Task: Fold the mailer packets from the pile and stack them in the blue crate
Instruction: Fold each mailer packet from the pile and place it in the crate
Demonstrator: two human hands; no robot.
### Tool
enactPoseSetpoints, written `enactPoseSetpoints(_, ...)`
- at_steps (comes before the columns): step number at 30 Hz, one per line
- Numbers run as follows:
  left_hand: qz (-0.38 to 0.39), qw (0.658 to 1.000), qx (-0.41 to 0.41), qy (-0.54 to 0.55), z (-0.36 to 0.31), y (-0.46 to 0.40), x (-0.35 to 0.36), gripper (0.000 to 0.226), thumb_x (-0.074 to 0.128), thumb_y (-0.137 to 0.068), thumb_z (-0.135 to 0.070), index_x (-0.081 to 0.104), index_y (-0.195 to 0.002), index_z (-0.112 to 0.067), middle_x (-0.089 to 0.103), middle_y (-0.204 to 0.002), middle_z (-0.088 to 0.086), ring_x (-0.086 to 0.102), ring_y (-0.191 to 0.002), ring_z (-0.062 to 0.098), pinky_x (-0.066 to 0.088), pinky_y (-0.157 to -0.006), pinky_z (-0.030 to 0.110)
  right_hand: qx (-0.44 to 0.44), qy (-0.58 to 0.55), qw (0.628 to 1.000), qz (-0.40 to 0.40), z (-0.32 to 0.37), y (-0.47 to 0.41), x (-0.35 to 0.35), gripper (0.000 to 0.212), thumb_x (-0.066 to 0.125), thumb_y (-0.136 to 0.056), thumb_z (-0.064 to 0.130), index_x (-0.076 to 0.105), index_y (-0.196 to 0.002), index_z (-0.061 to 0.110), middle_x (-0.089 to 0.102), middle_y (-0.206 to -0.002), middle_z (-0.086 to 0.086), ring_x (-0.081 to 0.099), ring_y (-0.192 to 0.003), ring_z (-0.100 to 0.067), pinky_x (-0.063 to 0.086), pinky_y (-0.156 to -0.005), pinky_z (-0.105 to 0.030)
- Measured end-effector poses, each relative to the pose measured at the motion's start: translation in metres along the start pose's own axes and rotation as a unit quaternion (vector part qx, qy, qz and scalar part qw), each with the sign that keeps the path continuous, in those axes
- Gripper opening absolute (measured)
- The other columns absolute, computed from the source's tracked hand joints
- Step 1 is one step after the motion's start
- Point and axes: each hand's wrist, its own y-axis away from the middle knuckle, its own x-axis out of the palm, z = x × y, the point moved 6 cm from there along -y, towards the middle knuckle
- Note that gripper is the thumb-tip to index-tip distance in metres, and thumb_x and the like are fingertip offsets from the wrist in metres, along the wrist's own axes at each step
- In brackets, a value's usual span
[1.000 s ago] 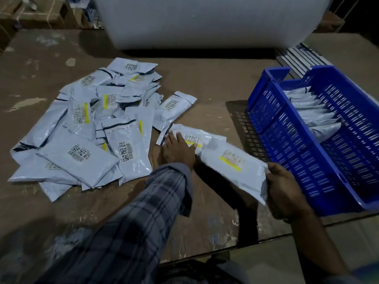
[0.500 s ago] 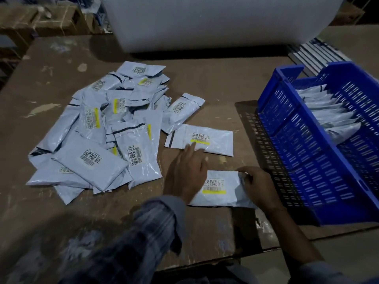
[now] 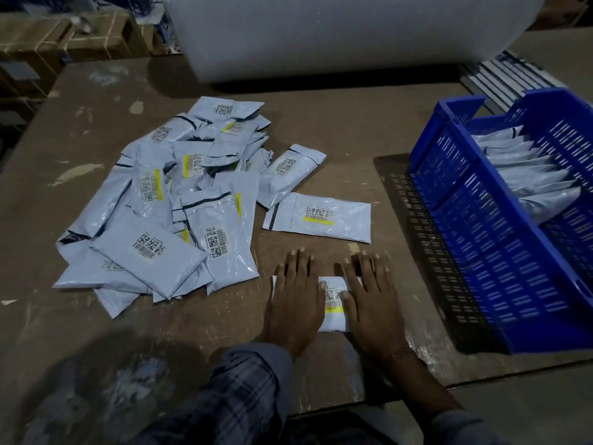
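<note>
Pressing down on one mailer packet [image 3: 333, 303] at the near edge of the worktop [image 3: 337, 130]: left hand [image 3: 296, 297] and right hand [image 3: 372, 300] are both lying flat on it, fingers [image 3: 301, 261] straight and spread, gripping nothing. Only the middle strip with its barcode label is showing between the two hands; the ends are hidden under the palms, so I cannot tell whether the fold is already made or is only being flattened.

Done so far: a row of folded packets [image 3: 526, 175] is standing on edge in the far half of the blue crate [image 3: 481, 252], at the right of the worktop. The crate's near half is looking unfilled.

Left to do: the pile [image 3: 179, 200] to the left is holding a good many packets, overlapping and unfolded. A single packet [image 3: 317, 216] is lying flat by itself between the pile and the crate, just beyond the hands.

Judgement: task is sitting well short of halfway; most of the pile is waiting. A large white roll [image 3: 337, 30] is standing at the back.
</note>
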Motion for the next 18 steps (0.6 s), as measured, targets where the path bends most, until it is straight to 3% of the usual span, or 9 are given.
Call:
enactPoseSetpoints(9,-0.004,1.000,-0.012,-0.019,-0.003,-0.002,0.002,0.063,0.021,-0.111,-0.037,0.034,-0.163,-0.003,0.029,-0.170,0.021,0.028,-0.158,0.037,0.026,-0.127,0.054,-0.026,0.029,0.999,0.000,-0.002,-0.004,0.017,0.056,0.037,-0.109,0.037,0.026,-0.164,0.030,0.007,-0.174,-0.009,0.003,-0.161,-0.029,0.015,-0.128,-0.052)
enactPoseSetpoints(14,0.018,0.999,-0.020,-0.018,-0.003,-0.005,0.009,0.065,0.016,-0.111,-0.039,0.022,-0.167,-0.006,0.018,-0.174,0.019,0.018,-0.162,0.036,0.018,-0.129,0.054,-0.021,0.028,0.999,-0.001,-0.004,-0.008,0.018,0.058,0.038,-0.108,0.037,0.025,-0.164,0.033,0.008,-0.174,-0.008,0.004,-0.161,-0.029,0.012,-0.130,-0.050)
enactPoseSetpoints(18,0.000,1.000,-0.002,-0.004,-0.002,-0.005,0.006,0.062,0.023,-0.111,-0.038,0.027,-0.166,-0.011,0.020,-0.174,0.016,0.021,-0.161,0.036,0.022,-0.128,0.054,0.001,0.034,0.999,0.006,-0.005,-0.011,0.018,0.058,0.033,-0.107,0.041,0.022,-0.164,0.037,0.005,-0.174,-0.006,0.001,-0.161,-0.027,0.012,-0.130,-0.049)
